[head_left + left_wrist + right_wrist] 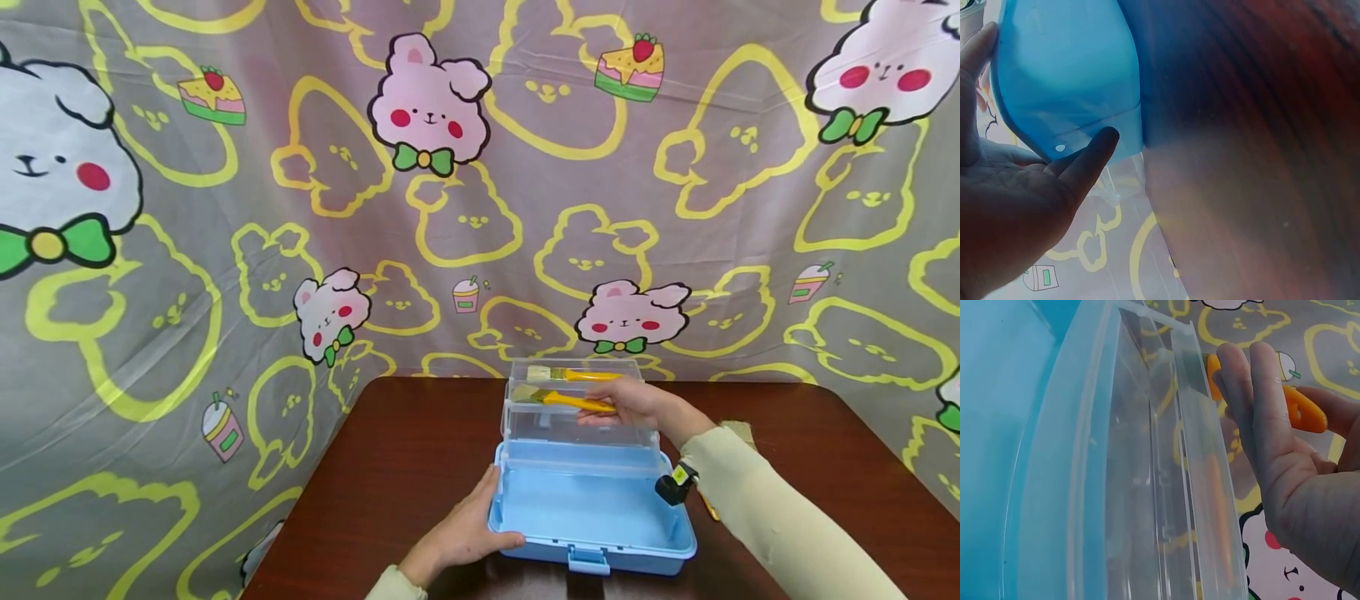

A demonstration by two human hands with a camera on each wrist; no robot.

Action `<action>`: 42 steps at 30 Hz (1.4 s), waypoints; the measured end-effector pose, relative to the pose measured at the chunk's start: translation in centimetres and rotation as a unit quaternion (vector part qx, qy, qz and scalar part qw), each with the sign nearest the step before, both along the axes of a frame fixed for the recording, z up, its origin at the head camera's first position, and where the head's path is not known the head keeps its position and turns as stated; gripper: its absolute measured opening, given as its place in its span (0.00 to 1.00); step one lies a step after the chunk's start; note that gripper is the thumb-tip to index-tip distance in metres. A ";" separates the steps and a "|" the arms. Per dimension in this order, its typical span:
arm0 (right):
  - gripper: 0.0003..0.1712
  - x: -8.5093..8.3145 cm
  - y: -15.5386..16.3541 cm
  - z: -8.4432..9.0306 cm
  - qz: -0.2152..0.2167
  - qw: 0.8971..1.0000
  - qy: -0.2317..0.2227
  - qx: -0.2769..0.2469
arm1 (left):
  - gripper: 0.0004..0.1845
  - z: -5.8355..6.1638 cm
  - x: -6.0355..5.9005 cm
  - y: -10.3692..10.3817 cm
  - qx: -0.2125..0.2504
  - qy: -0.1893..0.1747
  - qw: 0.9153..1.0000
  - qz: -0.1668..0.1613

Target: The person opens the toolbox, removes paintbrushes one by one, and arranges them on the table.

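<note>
Here, brush (pixel 573 401) pinched in right fingers (pixel 600 414) (over tray), left fingers (pixel 487 500) flat on toolbox (pixel 592 533).

A makeshift recording corner in what looks like a home rather than a workshop or lab; a grey fabric backdrop printed with pink and white cartoon bears, yellow outlines, cake slices and drink cups (pixel 465 208) hangs in loose folds behind and to the sides; in front stands a dark reddish-brown wooden table with rounded corners (pixel 390 467); no walls, shelves or windows show past the cloth.
</note>
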State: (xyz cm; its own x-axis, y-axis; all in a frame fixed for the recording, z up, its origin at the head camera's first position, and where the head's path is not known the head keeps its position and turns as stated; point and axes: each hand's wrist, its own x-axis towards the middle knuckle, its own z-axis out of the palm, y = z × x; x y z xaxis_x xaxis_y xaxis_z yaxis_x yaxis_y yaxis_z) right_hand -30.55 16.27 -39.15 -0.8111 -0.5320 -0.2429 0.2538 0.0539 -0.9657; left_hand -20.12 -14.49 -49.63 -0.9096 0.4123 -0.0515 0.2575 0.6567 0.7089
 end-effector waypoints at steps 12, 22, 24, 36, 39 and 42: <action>0.20 0.0 -1.4 -0.4 0.012 1.000 0.001 0.021 | 0.59 0.0 0.1 0.0 0.000 -0.010 1.000 0.005; 0.23 1.2 -0.5 0.0 0.011 1.000 0.000 0.002 | 0.59 0.2 0.3 0.2 -0.001 -0.002 1.000 -0.001; 0.25 1.5 -0.1 0.1 0.010 1.000 0.001 -0.008 | 0.59 0.2 0.2 0.1 0.001 0.000 1.000 -0.003; 0.26 3.3 3.0 1.0 0.004 0.999 0.015 -0.047 | 0.59 0.0 0.2 0.0 0.014 0.011 1.000 -0.008; 0.25 3.6 4.1 1.0 0.004 0.998 0.013 -0.060 | 0.59 0.0 0.2 0.0 0.013 0.009 1.000 -0.007; 0.24 4.0 5.1 0.9 0.002 0.997 0.010 -0.075 | 0.59 0.0 0.3 0.0 0.012 0.009 1.000 -0.007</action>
State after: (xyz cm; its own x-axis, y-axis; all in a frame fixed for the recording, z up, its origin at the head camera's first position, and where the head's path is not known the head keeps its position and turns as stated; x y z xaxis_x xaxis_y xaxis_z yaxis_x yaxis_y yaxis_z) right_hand -26.59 21.41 -38.26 -0.8131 -0.5641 -0.1436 0.2337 -0.0905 -0.9681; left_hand -19.86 -14.49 -49.66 -0.9042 0.4264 -0.0243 0.2803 0.6354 0.7195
